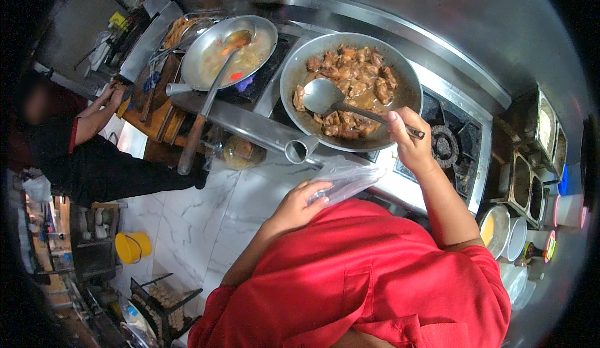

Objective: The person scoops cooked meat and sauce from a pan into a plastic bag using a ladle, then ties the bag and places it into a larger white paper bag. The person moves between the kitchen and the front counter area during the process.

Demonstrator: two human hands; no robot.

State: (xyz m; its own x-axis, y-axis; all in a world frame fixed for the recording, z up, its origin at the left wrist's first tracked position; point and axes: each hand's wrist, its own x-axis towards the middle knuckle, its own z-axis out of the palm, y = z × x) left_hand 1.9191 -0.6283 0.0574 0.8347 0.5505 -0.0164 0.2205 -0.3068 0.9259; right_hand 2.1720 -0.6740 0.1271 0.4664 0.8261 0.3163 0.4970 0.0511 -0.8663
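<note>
My right hand (412, 137) grips the dark handle of a metal ladle (322, 96), whose bowl rests over browned meat pieces (358, 85) in brown sauce. They lie in a large metal wok (411, 78) on the stove. My left hand (300, 205), below the wok's hollow handle, holds a clear plastic bag (349, 177) that looks empty. Left of this wok stands a second wok (190, 69) with pale, bubbling liquid. Another ladle (218, 83) with a wooden grip leans in it, some orange-red food at its bowl. Blue flame shows beneath.
A co-worker (70, 151) stands at the left, both hands at the counter. An uncovered gas burner (443, 146) is right of the large wok. Metal containers (520, 179) and bowls (515, 238) line the right side. A yellow bucket (133, 247) stands on the tiled floor.
</note>
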